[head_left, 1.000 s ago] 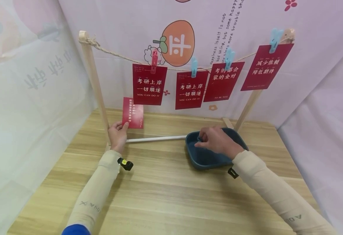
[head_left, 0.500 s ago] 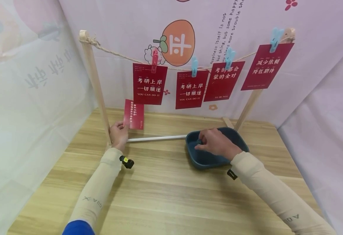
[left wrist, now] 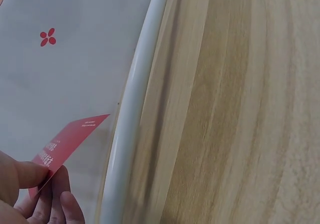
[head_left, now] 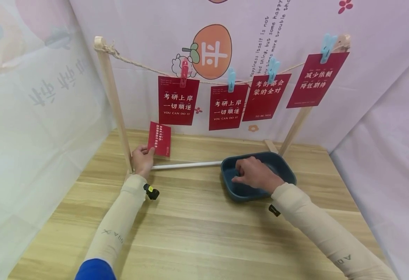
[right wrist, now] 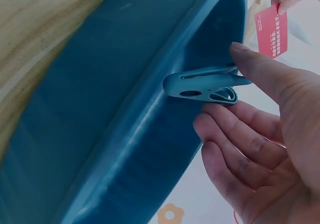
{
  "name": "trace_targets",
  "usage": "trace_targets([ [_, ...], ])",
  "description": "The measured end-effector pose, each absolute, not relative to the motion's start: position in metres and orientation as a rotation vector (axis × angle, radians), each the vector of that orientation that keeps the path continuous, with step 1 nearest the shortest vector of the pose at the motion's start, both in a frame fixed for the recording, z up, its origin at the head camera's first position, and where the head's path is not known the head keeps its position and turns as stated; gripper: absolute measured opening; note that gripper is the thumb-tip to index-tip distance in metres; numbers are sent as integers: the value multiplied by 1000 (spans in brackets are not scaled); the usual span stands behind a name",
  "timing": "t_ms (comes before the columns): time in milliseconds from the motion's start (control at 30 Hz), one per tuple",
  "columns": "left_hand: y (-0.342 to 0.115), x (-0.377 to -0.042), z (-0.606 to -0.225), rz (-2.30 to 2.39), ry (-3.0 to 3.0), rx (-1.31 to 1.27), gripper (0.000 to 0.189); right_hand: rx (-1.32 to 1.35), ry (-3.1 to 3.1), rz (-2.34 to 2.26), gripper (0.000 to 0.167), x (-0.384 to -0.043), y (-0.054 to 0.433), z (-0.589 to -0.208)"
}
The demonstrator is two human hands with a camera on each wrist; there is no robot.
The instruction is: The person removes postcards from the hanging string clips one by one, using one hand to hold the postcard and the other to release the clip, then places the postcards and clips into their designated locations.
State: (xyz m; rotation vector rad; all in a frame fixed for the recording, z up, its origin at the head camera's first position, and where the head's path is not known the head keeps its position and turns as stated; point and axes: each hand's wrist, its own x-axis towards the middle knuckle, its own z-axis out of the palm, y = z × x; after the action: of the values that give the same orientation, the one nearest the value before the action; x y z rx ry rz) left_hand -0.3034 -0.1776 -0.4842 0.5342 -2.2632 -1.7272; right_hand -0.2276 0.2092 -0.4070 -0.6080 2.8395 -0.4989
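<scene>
My left hand point(head_left: 143, 159) pinches a red card point(head_left: 160, 139) by its lower corner, near the foot of the left wooden post. In the left wrist view the thumb lies on top of the card point(left wrist: 67, 143), with the fingers under it. Over the dark blue basin point(head_left: 238, 193), my right hand point(head_left: 257, 174) pinches a blue clothespin. Seen from the right wrist, the clothespin point(right wrist: 200, 85) sits between thumb and fingers, its rounded end toward the basin's wall. The head view mostly hides this clothespin behind the fingers.
Between two wooden posts point(head_left: 114, 97) a twine line point(head_left: 141, 68) sags. Several red cards hang from it, one by a pink clothespin point(head_left: 184, 73), others by light blue clothespins point(head_left: 231, 79). A white rod point(head_left: 190, 165) crosses the wooden table point(head_left: 197, 233) low between the posts. Printed cloth stands behind.
The card in my left hand has tilted and dropped slightly. My right hand has sunk a little lower over the basin with the clothespin. The hanging cards stay where they were.
</scene>
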Motion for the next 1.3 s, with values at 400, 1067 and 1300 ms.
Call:
trace_targets([
  [400,-179,-309,-490,-1702,-2306,560,28,-568,2810,-410,36,-230,208,-417],
  [1067,-178,-320,-495,-1561,-2402,632,28,-585,2797,-352,30,-227,205,-424],
  [1300,-183,-322,-492,-1471,-2511,616,30,-607,2801,-327,30,-227,204,-427],
])
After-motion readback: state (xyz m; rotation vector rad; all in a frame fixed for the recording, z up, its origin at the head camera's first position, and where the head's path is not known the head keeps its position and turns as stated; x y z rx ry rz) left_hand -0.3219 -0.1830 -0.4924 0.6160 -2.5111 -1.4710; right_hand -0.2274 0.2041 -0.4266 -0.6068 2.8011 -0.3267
